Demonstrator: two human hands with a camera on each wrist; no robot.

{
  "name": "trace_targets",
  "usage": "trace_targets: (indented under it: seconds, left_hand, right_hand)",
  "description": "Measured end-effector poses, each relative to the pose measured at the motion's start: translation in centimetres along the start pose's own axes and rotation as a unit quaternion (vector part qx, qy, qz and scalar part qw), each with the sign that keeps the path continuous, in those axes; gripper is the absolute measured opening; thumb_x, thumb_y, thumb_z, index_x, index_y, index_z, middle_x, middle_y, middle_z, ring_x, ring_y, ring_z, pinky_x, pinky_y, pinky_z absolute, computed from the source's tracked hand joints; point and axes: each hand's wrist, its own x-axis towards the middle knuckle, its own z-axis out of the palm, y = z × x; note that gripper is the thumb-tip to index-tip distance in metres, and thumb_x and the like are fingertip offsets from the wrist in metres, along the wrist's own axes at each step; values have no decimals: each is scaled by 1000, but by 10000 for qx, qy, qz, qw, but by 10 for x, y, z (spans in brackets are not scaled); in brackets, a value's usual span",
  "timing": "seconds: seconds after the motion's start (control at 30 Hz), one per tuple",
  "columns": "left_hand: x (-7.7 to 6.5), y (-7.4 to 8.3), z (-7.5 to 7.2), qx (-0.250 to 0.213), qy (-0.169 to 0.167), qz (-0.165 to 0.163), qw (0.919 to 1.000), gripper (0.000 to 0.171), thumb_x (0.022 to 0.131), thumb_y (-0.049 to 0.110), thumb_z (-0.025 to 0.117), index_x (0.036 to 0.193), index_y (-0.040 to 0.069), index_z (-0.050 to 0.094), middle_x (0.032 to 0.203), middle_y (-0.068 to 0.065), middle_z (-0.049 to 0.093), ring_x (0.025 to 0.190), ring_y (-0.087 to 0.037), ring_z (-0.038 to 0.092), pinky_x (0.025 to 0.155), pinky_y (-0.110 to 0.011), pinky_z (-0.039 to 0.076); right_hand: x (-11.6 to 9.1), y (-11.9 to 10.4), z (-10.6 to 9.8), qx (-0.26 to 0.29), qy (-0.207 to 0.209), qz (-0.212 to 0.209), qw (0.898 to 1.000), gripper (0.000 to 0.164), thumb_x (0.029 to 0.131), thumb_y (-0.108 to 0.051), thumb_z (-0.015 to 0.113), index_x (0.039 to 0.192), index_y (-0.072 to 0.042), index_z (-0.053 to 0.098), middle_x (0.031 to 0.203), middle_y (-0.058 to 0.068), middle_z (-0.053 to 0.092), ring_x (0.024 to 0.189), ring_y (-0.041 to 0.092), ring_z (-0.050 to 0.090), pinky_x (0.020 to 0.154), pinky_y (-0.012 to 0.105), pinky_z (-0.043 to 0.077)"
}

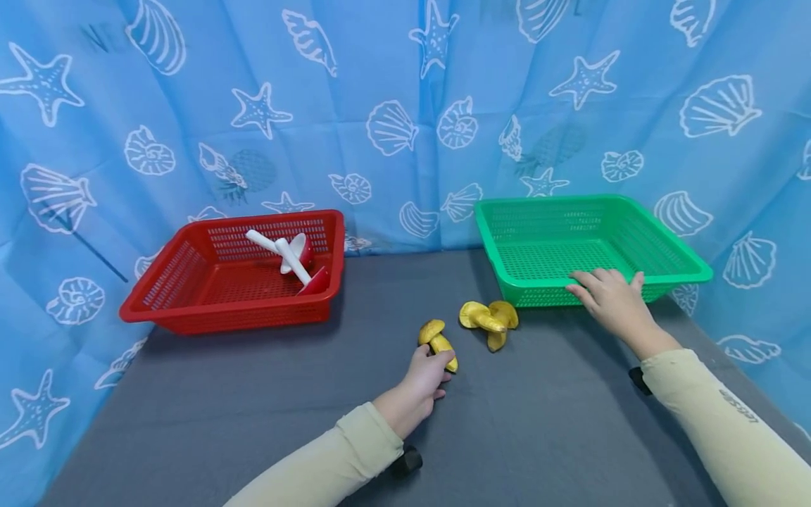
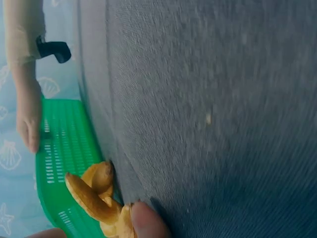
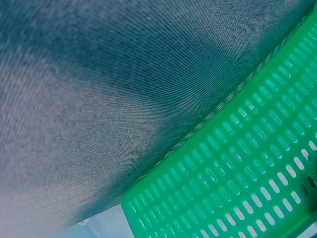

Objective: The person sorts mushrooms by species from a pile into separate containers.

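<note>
My left hand (image 1: 418,384) pinches a yellow mushroom (image 1: 447,350) by its stem, low over the grey cloth. Its round cap points away from the hand, and in the left wrist view a fingertip (image 2: 147,221) presses at the yellow mushroom's side. Just to the right lie two more yellow mushrooms (image 1: 483,318), overlapping each other beside the green basket (image 1: 595,284). Over that basket's front rim rests my right hand (image 1: 611,303), fingers spread and loosely bent, holding no mushroom. The right wrist view shows the basket's slotted wall but not the hand.
A red basket (image 1: 234,310) stands at the back left, holding two mushrooms with white stems and red caps (image 1: 296,264). Behind the table (image 1: 266,422) hangs a blue curtain (image 1: 380,63) printed with shells and starfish.
</note>
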Motion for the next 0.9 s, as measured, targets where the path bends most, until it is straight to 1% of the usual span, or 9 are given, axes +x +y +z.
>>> trace_targets:
  seconds: [0.1,0.17,0.3,0.43,0.53,0.6,0.67,0.8,0.9]
  left_hand:
    - [7,3,0,36,158,-39,9999,68,97,20,55,149,-5,20,110,-17,56,82,-22,55,63,-28,38]
    - [12,6,0,137,265,-96,9995,64,98,20,56,147,-6,25,103,-15,56,77,-21,53,62,-28,36]
    - [25,10,1,674,607,-215,9956,52,96,22,61,136,-6,40,93,-13,57,73,-21,53,62,-31,41]
    - [35,13,5,1491,892,-66,9848,46,91,21,70,122,-6,50,91,-11,56,79,-23,58,69,-35,50]
    - [38,13,7,2102,1019,128,9722,37,89,16,73,114,-4,55,92,-10,54,82,-23,59,72,-36,52]
    - [37,12,8,2356,1046,205,9660,31,89,13,71,111,-3,56,91,-10,53,81,-23,58,70,-36,52]
    - [36,12,7,2553,1026,227,9611,28,91,11,68,114,-2,58,93,-10,54,82,-22,57,70,-35,52]
    - [32,13,6,2586,904,287,9613,28,92,7,64,117,-3,60,97,-10,59,83,-21,59,68,-33,52]
    - [31,12,6,2594,806,349,9618,24,90,5,65,113,-2,62,95,-9,60,81,-20,60,66,-31,52]
  right_hand:
    - [1,-1,-2,-28,-30,28,10000,41,103,-34,47,128,-2,55,115,29,56,109,51,47,92,84,6]
    - [1,-2,-2,-35,-57,49,10000,42,103,-35,46,128,-2,55,114,29,57,109,51,47,92,84,6]
    - [2,-2,-2,-31,-89,48,9999,42,103,-35,46,128,-2,55,113,28,57,109,52,46,92,84,6]
    - [2,-1,-1,-26,-29,27,10000,41,103,-35,46,127,-3,56,111,28,57,108,52,47,92,84,5]
    - [2,-1,0,-25,6,16,10000,41,103,-35,46,127,-3,56,112,27,58,108,52,47,92,84,5]
    - [2,-1,1,-6,16,14,10000,41,103,-35,47,127,-3,56,112,28,57,109,52,46,92,84,5]
    - [2,-1,3,7,37,0,10000,40,103,-35,47,127,-3,56,112,28,58,109,53,46,92,84,5]
    - [2,0,3,19,37,3,10000,39,103,-33,48,127,-3,56,112,28,58,110,53,45,92,84,4]
    - [1,0,2,24,3,24,10000,38,102,-31,50,127,-3,56,113,28,58,110,53,45,93,84,4]
